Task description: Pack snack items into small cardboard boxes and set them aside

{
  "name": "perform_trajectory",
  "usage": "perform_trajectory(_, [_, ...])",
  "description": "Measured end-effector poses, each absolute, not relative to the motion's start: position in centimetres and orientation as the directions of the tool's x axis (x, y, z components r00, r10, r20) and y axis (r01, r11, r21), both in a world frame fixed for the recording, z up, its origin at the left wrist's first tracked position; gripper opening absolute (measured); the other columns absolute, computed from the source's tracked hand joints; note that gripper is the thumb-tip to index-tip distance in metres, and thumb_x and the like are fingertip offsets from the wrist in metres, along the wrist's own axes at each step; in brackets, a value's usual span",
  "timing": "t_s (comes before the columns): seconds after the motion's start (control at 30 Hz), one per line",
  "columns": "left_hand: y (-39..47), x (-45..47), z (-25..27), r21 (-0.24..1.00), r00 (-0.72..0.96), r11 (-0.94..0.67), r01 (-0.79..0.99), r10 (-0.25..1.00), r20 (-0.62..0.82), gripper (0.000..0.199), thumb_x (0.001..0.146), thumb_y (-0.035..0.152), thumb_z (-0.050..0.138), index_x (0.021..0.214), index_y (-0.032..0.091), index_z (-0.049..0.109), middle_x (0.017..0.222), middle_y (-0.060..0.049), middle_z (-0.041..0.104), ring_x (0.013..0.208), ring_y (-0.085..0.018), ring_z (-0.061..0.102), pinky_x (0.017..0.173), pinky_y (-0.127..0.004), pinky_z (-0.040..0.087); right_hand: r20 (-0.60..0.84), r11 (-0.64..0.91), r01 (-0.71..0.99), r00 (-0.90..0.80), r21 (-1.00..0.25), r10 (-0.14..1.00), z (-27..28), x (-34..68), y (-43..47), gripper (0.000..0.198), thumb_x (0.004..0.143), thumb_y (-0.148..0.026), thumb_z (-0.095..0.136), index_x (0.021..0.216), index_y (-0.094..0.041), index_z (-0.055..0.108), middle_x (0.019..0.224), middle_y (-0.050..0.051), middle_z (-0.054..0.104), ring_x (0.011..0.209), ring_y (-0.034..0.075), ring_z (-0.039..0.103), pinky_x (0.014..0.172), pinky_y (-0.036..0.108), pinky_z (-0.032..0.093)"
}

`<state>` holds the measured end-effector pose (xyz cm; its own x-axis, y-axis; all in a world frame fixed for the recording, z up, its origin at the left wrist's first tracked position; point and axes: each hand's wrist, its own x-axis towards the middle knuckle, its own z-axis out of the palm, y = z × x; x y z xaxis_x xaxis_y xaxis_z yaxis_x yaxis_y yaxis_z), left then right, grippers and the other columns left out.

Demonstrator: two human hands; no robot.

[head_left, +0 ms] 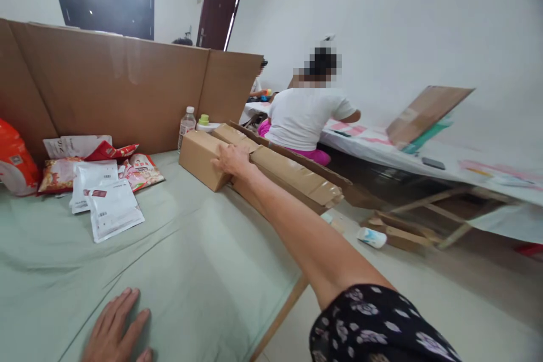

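My right hand (pixel 233 159) reaches far across the table and grips the near end of a small brown cardboard box (pixel 197 158), its fingers curled over the edge. Directly beside it lies a long cardboard box (pixel 292 172) with clear tape on its far right end, under my outstretched forearm. My left hand (pixel 114 328) rests on the green cloth (pixel 199 271) at the lower left, fingers stretched out, holding nothing.
White sachets (pixel 116 209) and red snack bags (pixel 142 171) lie left, near an orange bag (pixel 17 158). A bottle (pixel 187 125) stands before a tall cardboard screen (pixel 127 85). Beyond the table edge, a person (pixel 299 116) sits at another table; a white cup (pixel 372 237) lies on the floor.
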<state>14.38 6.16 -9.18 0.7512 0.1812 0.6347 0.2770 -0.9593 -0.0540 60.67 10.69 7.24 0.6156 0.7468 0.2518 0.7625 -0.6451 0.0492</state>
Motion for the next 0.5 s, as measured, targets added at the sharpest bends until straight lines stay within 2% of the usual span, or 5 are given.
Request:
perform_trajectory(0.1, [5.5,14.3,-8.3,-0.025,0.775,-0.961,0.274,0.206,0.597,0.033,0.103,0.040,0.053,0.127,0.025,0.069,0.144,-0.010,0.065,0.128,-0.028,0.065,0.099,-0.039,0.060,0.355,-0.632,0.771,0.572,0.074,0.739,5.8,57.8,8.5,0.056,0.100,-0.040,0.051,0.144,-0.005,0.051,0.150,0.033,0.050,0.138,0.042,0.046,0.109,0.058,0.033])
perform_trajectory(0.2, [4.9,14.3,-8.0,0.009,0.783,-0.952,0.307,0.258,0.566,0.031,0.103,0.038,0.050,0.126,0.026,0.069,0.143,-0.010,0.065,0.127,-0.029,0.065,0.100,-0.044,0.060,0.468,-0.547,0.832,0.448,0.095,0.762,4.2,55.1,6.0,0.059,0.098,-0.036,0.055,0.150,-0.010,0.049,0.166,0.027,0.030,0.151,0.040,0.030,0.114,0.054,0.028])
perform_trajectory(0.27, [4.7,14.4,-8.2,0.010,0.776,-0.947,0.322,0.270,0.569,0.032,0.104,0.038,0.048,0.125,0.026,0.069,0.142,-0.010,0.066,0.126,-0.030,0.064,0.099,-0.047,0.061,0.516,-0.498,0.861,0.380,0.107,0.768,4.0,54.4,5.3,0.059,0.095,-0.037,0.061,0.149,-0.013,0.052,0.168,0.025,0.028,0.152,0.040,0.027,0.114,0.054,0.028])
perform_trajectory(0.4, [4.9,14.4,-8.5,-0.014,0.765,-0.945,0.327,0.256,0.591,0.033,0.103,0.036,0.049,0.127,0.026,0.068,0.144,-0.011,0.064,0.127,-0.032,0.064,0.098,-0.048,0.061,0.445,-0.509,0.848,0.403,0.147,0.800,6.3,56.0,7.0,0.070,0.092,-0.044,0.068,0.155,-0.020,0.048,0.171,0.021,0.025,0.154,0.042,0.023,0.116,0.058,0.025])
perform_trajectory(0.5, [5.1,14.5,-7.9,-0.061,0.759,-0.954,0.294,0.194,0.622,0.032,0.101,0.035,0.052,0.126,0.025,0.069,0.139,-0.011,0.067,0.122,-0.030,0.066,0.096,-0.042,0.062,0.383,-0.525,0.835,0.436,0.167,0.815,8.5,58.7,9.5,0.083,0.088,-0.054,0.072,0.158,-0.022,0.042,0.170,0.021,0.025,0.155,0.045,0.020,0.117,0.062,0.022])
